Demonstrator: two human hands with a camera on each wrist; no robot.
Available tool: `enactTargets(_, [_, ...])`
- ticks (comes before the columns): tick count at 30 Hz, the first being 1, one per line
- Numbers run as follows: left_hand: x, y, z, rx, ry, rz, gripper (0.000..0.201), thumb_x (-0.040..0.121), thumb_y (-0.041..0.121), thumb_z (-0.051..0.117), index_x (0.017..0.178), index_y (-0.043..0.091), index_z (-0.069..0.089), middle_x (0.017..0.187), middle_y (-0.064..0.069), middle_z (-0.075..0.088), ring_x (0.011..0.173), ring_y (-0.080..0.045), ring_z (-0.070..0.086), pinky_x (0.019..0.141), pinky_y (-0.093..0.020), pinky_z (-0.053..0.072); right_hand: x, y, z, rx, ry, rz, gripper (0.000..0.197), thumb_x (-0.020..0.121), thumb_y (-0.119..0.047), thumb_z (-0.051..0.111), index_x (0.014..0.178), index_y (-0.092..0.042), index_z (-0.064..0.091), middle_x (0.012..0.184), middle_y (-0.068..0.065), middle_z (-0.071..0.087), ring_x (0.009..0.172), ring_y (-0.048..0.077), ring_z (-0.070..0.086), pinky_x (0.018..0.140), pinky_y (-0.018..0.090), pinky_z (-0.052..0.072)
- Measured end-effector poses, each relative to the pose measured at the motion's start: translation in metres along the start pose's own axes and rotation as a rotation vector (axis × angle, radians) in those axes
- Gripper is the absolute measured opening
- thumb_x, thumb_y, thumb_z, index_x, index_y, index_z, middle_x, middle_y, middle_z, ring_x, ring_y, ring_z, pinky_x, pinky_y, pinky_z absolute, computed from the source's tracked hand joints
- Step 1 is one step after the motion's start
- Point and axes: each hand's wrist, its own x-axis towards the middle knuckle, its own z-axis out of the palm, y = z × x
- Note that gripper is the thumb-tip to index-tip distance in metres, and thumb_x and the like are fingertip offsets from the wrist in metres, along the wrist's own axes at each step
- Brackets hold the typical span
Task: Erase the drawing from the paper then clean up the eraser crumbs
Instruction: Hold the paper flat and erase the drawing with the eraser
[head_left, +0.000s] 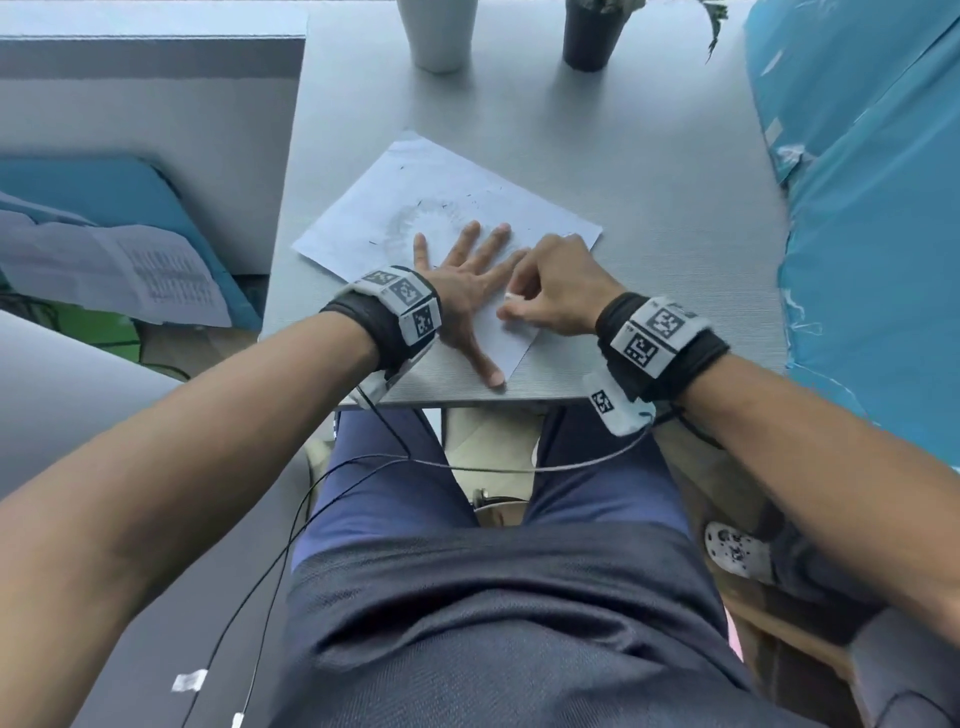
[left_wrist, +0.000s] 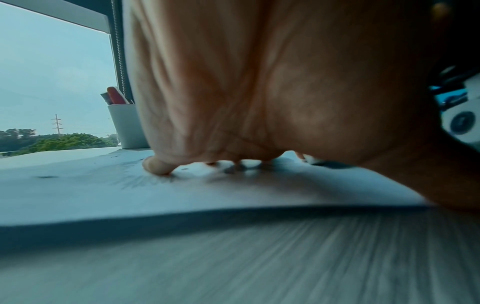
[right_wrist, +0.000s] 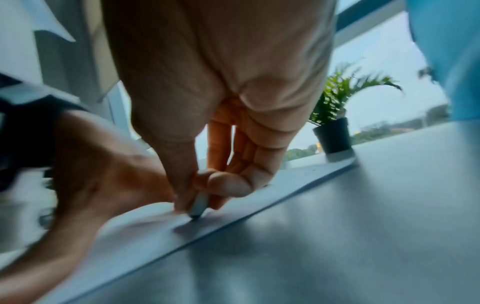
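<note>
Paper lies skewed on the counter, under both my hands. Left hand flat, fingers spread, pressing the sheet down; its thumb runs off the near edge onto the counter. Right hand just beside it, fingers curled, pinching a small eraser tip-down on the sheet. Grey pencil smudge just beyond my left fingertips, dark crumbs scattered around it. White cup and dark plant pot well beyond both hands.
</note>
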Motion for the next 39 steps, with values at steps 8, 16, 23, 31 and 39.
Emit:
enactTargets(8, [0.001, 0.0, -0.001, 0.006, -0.01, -0.013, 0.166, 0.033, 0.09, 0.075, 0.149, 0.038, -0.032, 0.154, 0.009, -0.045, 0.141, -0.025, -0.042, 0.105, -0.078, -0.014, -0.001, -0.003, -0.001, -0.015, 0.011, 0.018, 0.021, 0.075, -0.022, 0.078, 0.06, -0.008, 0.07, 0.06, 0.003, 0.067, 0.057, 0.014, 0.063, 0.058, 0.029, 0.052])
enactTargets(16, [-0.003, -0.007, -0.001, -0.001, -0.01, 0.039, 0.159, 0.039, 0.089, 0.074, 0.149, 0.041, -0.03, 0.154, 0.01, -0.044, 0.141, -0.024, -0.042, 0.104, -0.08, -0.015, 0.018, 0.027, -0.034, -0.002, 0.114, 0.167, 0.018, 0.076, -0.027, 0.08, 0.081, -0.011, 0.078, 0.079, 0.005, 0.074, 0.075, 0.014, 0.067, 0.076, 0.027, 0.056])
enactTargets(23, [0.0, -0.014, 0.0, -0.048, -0.004, 0.078, 0.139, 0.054, 0.087, 0.07, 0.15, 0.049, -0.022, 0.157, 0.009, -0.041, 0.142, -0.024, -0.041, 0.103, -0.078, -0.018, 0.023, 0.039, -0.031, -0.054, 0.148, 0.199, 0.019, 0.075, -0.028, 0.079, 0.081, -0.01, 0.076, 0.081, 0.006, 0.072, 0.077, 0.017, 0.065, 0.074, 0.026, 0.053])
enactTargets(31, [0.002, -0.005, -0.004, -0.028, -0.043, 0.047, 0.147, 0.053, 0.084, 0.074, 0.151, 0.042, -0.027, 0.155, 0.006, -0.044, 0.14, -0.028, -0.043, 0.101, -0.08, -0.017, -0.011, -0.003, 0.003, -0.056, -0.059, -0.009, 0.021, 0.078, -0.024, 0.077, 0.069, -0.005, 0.072, 0.066, 0.004, 0.067, 0.062, 0.015, 0.06, 0.062, 0.027, 0.051])
enactTargets(39, [0.003, -0.004, -0.001, -0.027, -0.028, 0.04, 0.15, 0.05, 0.083, 0.076, 0.15, 0.041, -0.028, 0.155, 0.004, -0.044, 0.14, -0.029, -0.043, 0.102, -0.081, -0.013, -0.007, -0.014, 0.014, -0.09, -0.052, -0.014, 0.019, 0.077, -0.02, 0.074, 0.067, -0.004, 0.07, 0.068, 0.008, 0.067, 0.065, 0.02, 0.061, 0.056, 0.026, 0.046])
